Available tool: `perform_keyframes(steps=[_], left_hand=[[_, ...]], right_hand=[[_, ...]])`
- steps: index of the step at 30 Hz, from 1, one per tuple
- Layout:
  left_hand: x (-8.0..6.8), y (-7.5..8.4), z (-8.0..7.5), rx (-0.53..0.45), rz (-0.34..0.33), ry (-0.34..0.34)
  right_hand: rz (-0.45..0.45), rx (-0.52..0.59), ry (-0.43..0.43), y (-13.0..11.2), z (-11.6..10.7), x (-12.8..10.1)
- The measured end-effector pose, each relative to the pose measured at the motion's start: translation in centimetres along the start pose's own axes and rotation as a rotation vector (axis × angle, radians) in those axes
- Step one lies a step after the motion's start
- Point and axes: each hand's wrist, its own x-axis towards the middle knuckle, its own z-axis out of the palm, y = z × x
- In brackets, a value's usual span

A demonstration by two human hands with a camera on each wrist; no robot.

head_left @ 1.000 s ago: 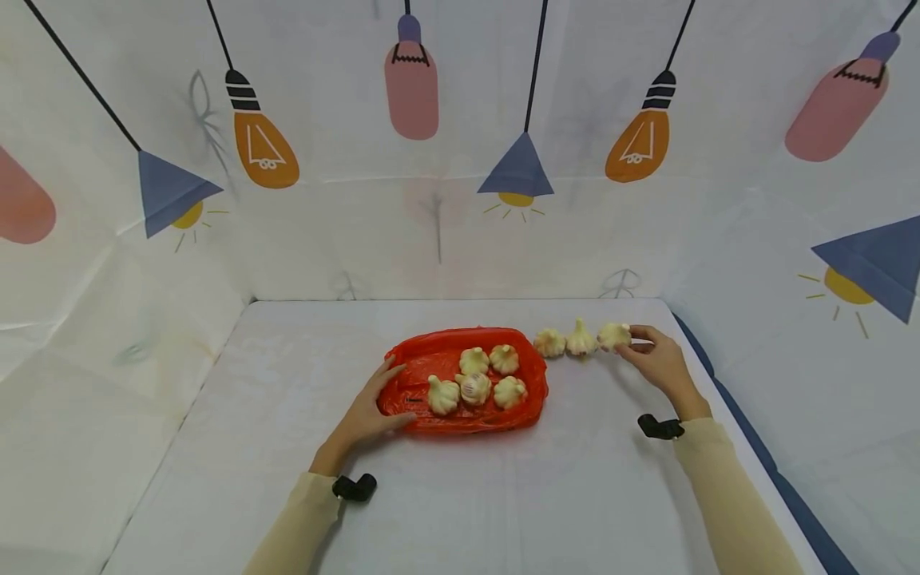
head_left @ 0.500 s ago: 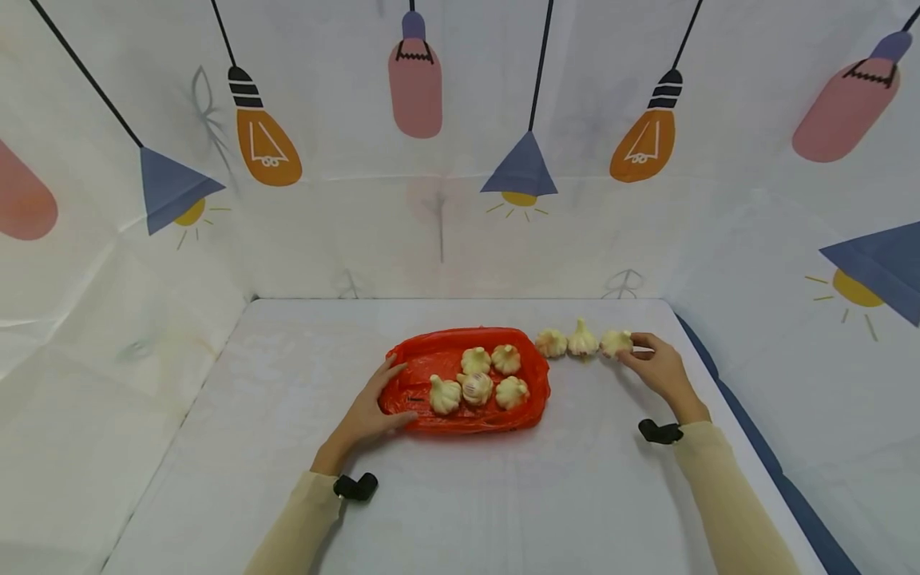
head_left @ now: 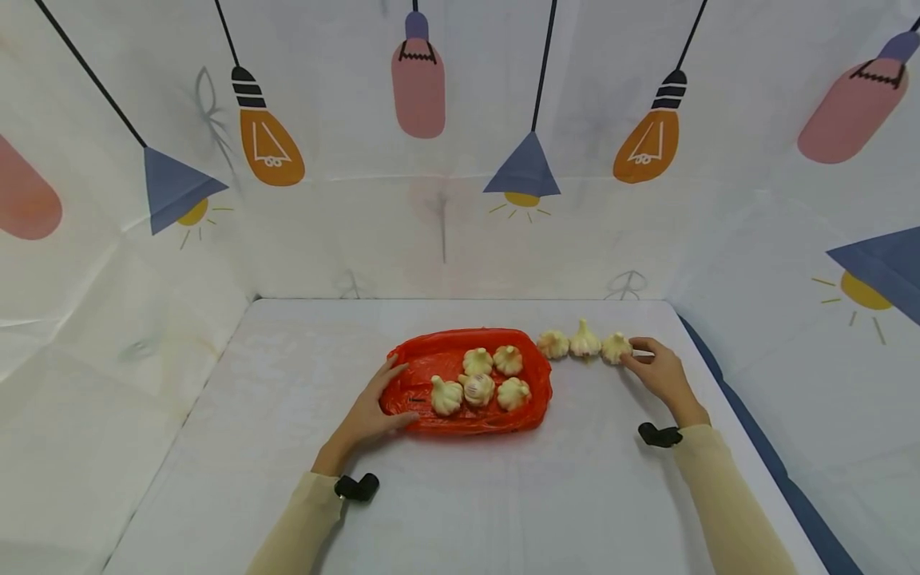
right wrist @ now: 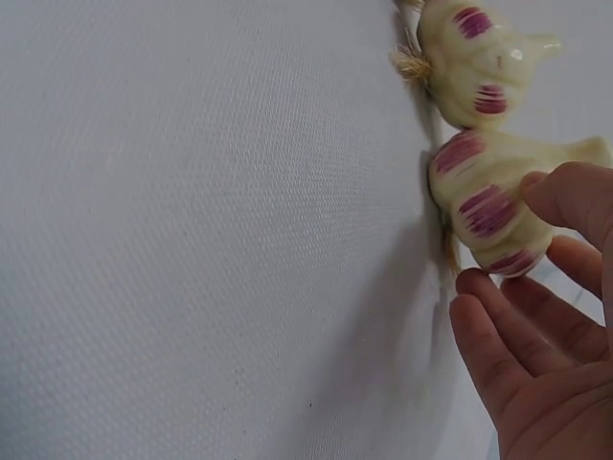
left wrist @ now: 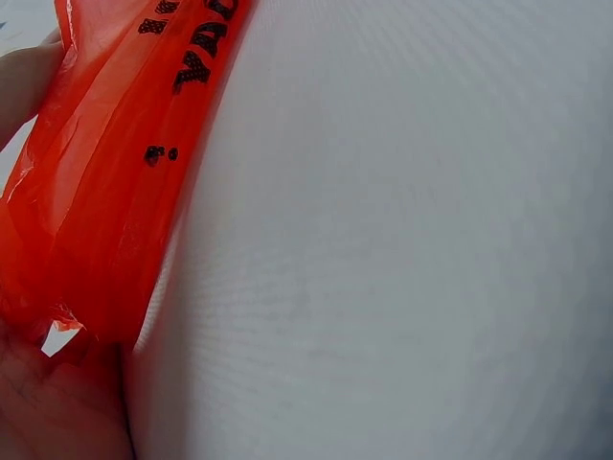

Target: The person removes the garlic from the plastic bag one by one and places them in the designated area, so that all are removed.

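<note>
Garlic sits in 2 groups on my screens: 5 bulbs (head_left: 477, 378) lie inside the red plastic bag (head_left: 535, 399), and 3 more stand in a short row on the white table (head_left: 503, 495) just beside the bag's right end. From the head view I make the right hand (head_left: 660, 374) out at the far right of that row, thumb and fingers closing lightly round the rightmost garlic bulb (head_left: 616, 348). The right wrist view bears this out: the bulb's purple-streaked skin shows, with a thumb tip (right wrist: 565, 196) on its upper side and fingertips (right wrist: 479, 292) touching its lower end, a loose pinch that I judge is meant to seat the bulb in line with its neighbour (head_left: 585, 342), which lies just beside it, perhaps touching.

Over on the other side, the left hand (head_left: 368, 414) lies flat with straight, spread fingers pressing the bag's left edge to the table, thumb along the near rim. I read that as an anchor, since thin film like this would slide or crumple otherwise. The left wrist view gives me only crinkled red film with black print against the tabletop and skin at the frame's edge, so the finger pose comes from the head camera alone
</note>
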Motion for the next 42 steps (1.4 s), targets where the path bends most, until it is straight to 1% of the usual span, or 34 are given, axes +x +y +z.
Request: perform_keyframes(steps=[14,20,23,27,29,33,36,42], left_hand=[[-0.1,0.3,0.0,0.001,-0.009,-0.006],[0.0,0.3,0.0,0.001,-0.006,-0.005],[0.0,0.2,0.0,0.006,-0.009,-0.008],[0.1,0.1,0.1,0.005,-0.012,-0.014],[0.1,0.2,0.0,0.003,-0.013,-0.012],[0.0,0.1,0.0,0.005,0.005,-0.004],[-0.1,0.1,0.0,0.002,0.020,0.000],[0.0,0.2,0.0,-0.001,0.017,0.002]], right_hand=[[0.024,0.017,0.010,0.1,0.2,-0.2],[0.024,0.003,0.013,0.1,0.1,-0.4],[0.001,-0.038,0.007,0.0,-0.2,-0.6],[-0.058,-0.109,0.000,-0.2,-0.6,-0.9],[-0.079,-0.124,0.003,-0.4,-0.9,-1.1],[-0.113,-0.091,0.036,-1.5,-1.2,-1.7],[-0.157,-0.063,0.061,-2.8,-1.5,-2.1],[-0.216,-0.055,0.036,-5.8,-1.9,-2.3]])
